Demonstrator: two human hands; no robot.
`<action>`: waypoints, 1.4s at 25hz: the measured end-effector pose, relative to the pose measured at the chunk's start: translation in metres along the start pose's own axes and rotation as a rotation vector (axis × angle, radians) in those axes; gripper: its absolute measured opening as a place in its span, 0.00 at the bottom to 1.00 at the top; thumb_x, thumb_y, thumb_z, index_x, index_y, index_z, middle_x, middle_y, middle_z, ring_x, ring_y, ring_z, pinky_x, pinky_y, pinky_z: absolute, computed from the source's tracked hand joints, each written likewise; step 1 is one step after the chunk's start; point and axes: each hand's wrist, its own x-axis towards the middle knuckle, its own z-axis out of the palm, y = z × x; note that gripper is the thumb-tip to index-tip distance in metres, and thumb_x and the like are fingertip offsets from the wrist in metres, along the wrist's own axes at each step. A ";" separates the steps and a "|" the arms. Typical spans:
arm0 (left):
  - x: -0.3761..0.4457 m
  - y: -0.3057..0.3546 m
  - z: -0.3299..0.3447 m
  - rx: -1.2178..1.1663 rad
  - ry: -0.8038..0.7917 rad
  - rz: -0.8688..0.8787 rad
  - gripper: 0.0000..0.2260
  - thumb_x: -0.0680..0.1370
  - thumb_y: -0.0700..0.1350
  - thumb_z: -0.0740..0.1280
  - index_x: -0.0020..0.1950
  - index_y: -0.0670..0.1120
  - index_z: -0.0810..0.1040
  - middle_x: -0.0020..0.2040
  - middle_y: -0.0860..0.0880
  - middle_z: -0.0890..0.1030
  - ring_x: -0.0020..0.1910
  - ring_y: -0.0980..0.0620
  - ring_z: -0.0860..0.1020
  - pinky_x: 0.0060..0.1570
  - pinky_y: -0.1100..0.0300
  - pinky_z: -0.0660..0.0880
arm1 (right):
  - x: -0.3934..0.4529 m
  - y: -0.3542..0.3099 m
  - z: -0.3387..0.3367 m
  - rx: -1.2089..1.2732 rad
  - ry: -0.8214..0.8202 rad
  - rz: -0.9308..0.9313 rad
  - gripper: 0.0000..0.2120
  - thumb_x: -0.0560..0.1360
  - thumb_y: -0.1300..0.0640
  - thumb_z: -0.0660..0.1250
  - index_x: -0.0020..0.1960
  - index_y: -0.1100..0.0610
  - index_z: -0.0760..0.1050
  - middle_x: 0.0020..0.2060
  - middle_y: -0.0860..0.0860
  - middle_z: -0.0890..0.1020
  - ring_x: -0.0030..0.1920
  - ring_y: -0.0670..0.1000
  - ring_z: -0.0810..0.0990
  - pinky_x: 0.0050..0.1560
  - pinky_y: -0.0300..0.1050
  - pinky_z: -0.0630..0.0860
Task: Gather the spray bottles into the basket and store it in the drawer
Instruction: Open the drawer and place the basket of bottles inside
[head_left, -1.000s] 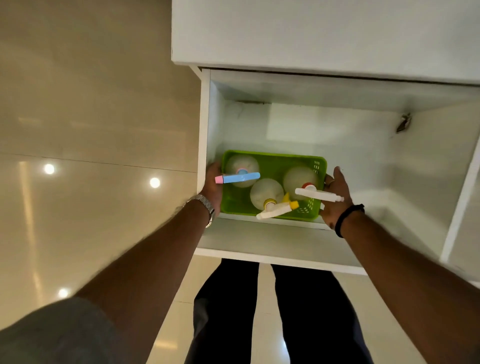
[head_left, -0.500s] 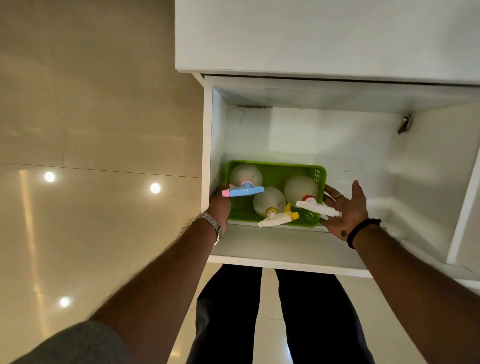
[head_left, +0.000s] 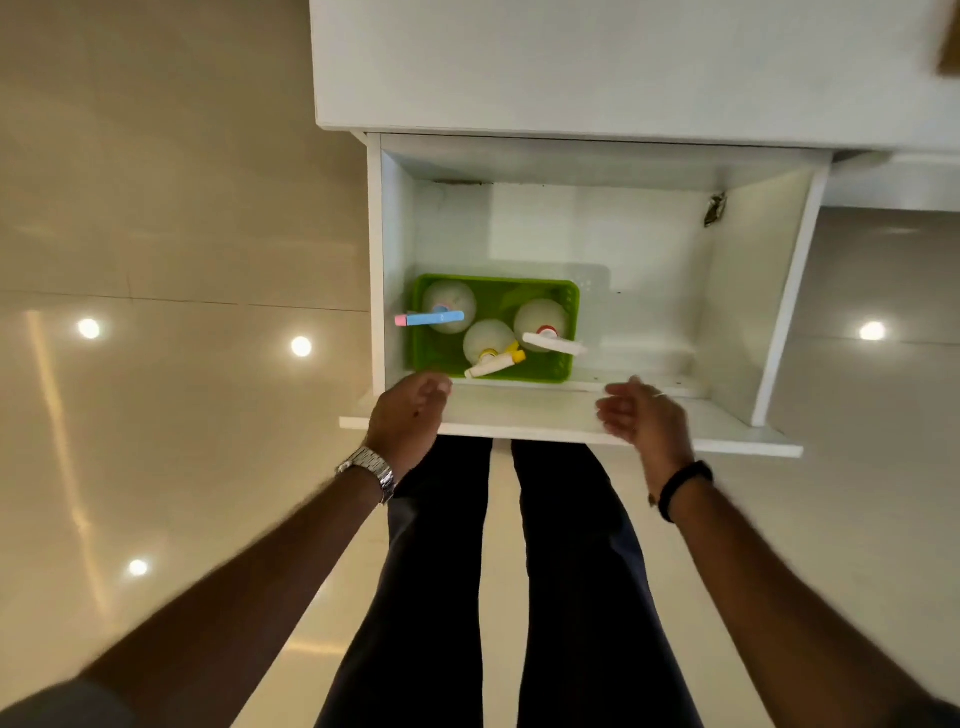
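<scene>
Green perforated plastic basket (head_left: 436, 358) sits on the floor of the open white drawer (head_left: 649, 239), in its front-left corner. Three translucent white spray bottles stand upright inside: blue-and-pink-trigger bottle (head_left: 448, 306) at left, yellow-trigger bottle (head_left: 487, 340) in the middle, red-collared white-trigger bottle (head_left: 540, 322) at right. Left hand (head_left: 410, 413) and right hand (head_left: 641, 415) hover over the drawer's front edge, fingers loosely spread, gripping nothing, both clear of the basket.
</scene>
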 end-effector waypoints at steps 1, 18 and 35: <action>-0.016 0.008 0.007 -0.187 -0.007 -0.116 0.12 0.80 0.48 0.61 0.48 0.45 0.83 0.46 0.48 0.86 0.46 0.49 0.84 0.50 0.54 0.78 | -0.014 0.009 -0.004 -0.055 -0.048 0.066 0.19 0.84 0.49 0.59 0.47 0.61 0.82 0.37 0.56 0.86 0.41 0.55 0.83 0.43 0.43 0.81; 0.015 0.120 0.031 -1.553 0.257 -1.111 0.32 0.75 0.70 0.58 0.72 0.51 0.69 0.61 0.43 0.76 0.64 0.39 0.74 0.70 0.40 0.68 | 0.006 -0.053 -0.002 1.017 0.208 0.562 0.41 0.73 0.34 0.62 0.81 0.48 0.56 0.78 0.58 0.62 0.75 0.66 0.66 0.72 0.71 0.65; 0.126 0.212 -0.044 -1.540 -0.010 -0.581 0.44 0.74 0.72 0.53 0.78 0.39 0.58 0.70 0.32 0.68 0.64 0.33 0.73 0.67 0.40 0.71 | 0.049 -0.231 0.035 0.963 -0.056 0.244 0.39 0.79 0.36 0.58 0.81 0.58 0.55 0.78 0.64 0.62 0.74 0.68 0.67 0.73 0.68 0.65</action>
